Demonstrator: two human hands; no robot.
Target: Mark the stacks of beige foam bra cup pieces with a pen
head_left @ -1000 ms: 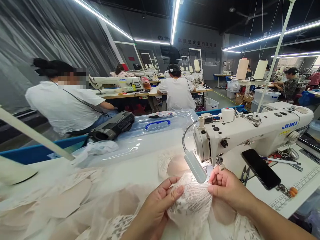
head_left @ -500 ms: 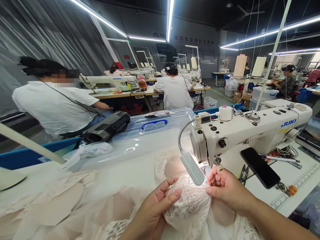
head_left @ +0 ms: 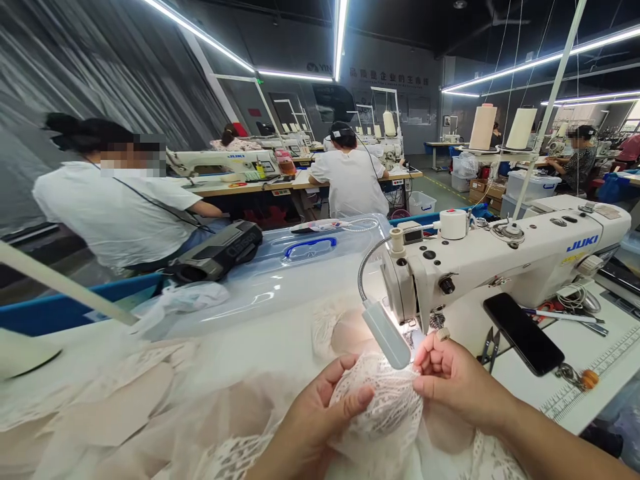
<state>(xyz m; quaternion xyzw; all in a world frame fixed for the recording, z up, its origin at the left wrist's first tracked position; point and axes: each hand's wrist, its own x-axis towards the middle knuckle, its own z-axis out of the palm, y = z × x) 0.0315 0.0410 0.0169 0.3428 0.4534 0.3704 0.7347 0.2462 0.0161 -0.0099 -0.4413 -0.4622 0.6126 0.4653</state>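
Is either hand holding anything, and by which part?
Yes, both hold the white lace fabric: the left hand by its bunched left side, the right hand pinching its upper right edge.

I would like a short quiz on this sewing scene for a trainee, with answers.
1. True or false: only the left hand touches the cream lace fabric.
2. Which is nearer the right hand: (a) the black rectangular phone or (b) the blue plastic box handle?
3. Fill in: the blue letters on the nearest long white sewing machine read ____.

Key: 1. false, the right hand holds it too; 2. a; 3. JUKI.
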